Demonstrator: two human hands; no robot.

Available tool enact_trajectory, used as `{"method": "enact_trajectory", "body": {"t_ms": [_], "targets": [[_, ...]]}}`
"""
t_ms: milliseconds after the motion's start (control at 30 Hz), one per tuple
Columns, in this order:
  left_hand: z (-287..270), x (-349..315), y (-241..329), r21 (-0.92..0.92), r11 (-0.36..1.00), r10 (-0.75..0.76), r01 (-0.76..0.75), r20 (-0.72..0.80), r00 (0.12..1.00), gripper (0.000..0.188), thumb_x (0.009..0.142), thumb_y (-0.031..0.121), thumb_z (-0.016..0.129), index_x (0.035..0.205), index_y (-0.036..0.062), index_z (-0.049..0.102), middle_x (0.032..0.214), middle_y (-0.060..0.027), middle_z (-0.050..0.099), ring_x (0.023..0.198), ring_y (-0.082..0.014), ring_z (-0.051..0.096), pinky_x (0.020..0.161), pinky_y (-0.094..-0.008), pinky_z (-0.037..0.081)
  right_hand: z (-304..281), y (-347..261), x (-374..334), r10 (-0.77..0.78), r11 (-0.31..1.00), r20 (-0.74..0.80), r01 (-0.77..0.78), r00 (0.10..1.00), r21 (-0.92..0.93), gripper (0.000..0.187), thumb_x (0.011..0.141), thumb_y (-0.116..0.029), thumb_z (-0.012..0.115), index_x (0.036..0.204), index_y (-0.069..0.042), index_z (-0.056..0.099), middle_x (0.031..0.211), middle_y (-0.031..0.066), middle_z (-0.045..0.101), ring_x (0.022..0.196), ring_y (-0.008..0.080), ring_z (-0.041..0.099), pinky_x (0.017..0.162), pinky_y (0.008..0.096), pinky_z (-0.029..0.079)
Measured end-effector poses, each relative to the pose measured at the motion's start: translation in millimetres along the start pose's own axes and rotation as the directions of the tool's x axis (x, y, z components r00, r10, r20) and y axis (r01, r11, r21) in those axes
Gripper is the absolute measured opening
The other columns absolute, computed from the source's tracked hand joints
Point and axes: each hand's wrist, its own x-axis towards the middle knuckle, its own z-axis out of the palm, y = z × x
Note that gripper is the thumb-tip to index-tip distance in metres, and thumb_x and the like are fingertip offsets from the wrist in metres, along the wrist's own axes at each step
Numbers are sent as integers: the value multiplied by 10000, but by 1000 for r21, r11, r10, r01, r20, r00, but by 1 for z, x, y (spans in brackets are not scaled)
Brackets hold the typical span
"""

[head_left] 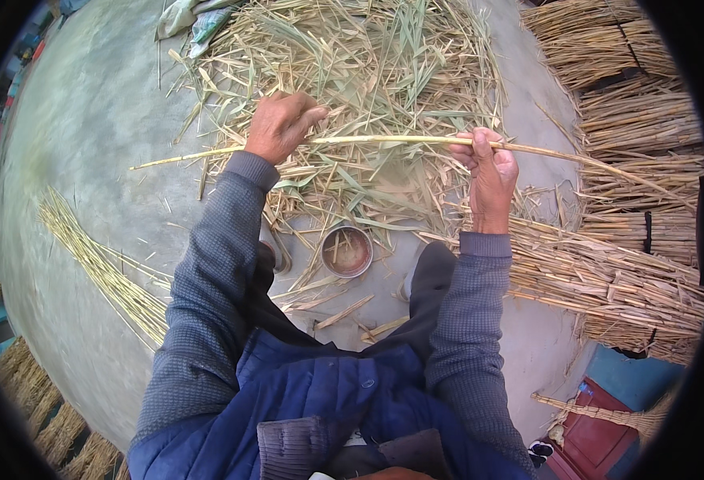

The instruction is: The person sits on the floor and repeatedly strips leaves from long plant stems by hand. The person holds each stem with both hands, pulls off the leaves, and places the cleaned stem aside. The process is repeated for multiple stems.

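Note:
A long, thin, pale-yellow reed stalk [384, 138] stretches across in front of me, bowed slightly, its thin end to the left. My right hand [492, 168] is closed around it, thumb pressed along the stalk. My left hand [284, 124] is over the stalk near its left part, which passes behind that wrist. Its fingers are curled and pinched together just above the stalk; whatever they hold, if anything, is too small to make out. Below the hands lies a wide heap of dry and greenish reed leaves [352, 72].
A round metal bowl [346, 251] with scraps in it stands between my feet. Peeled stalks [104, 268] lie in a bundle at left on the grey floor [72, 136]. Tied reed bundles [632, 152] are stacked at right, and a loose bundle [600, 280] reaches toward my right leg.

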Motion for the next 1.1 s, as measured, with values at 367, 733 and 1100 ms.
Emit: {"method": "enact_trajectory", "body": {"t_ms": [367,733,1100], "targets": [[-11,3,14,-636,618,-102,463,519,849,216,923,211,730,953,-1,699,868,-24,720,802,-78,645,705,-230,495,5,0,1,-63,997,66,60,996,46,259,964,-172,668,1124,10,576,1014,181,701,862,229,710,812,336,604],[-15,1,1,-715,368,-472,595,408,782,200,838,208,813,888,46,707,825,-58,738,800,-139,684,861,-299,523,3,-5,-1,-80,997,163,78,983,23,221,961,-140,666,1109,-5,573,1082,178,683,953,234,693,856,329,585],[-4,9,18,300,954,12,-3,-30,999,304,941,361,635,991,66,691,866,-100,700,856,-308,603,790,-429,432,46,18,-5,42,998,184,-35,982,-43,217,963,-166,672,1076,4,598,992,155,710,885,204,719,777,279,594]]}}
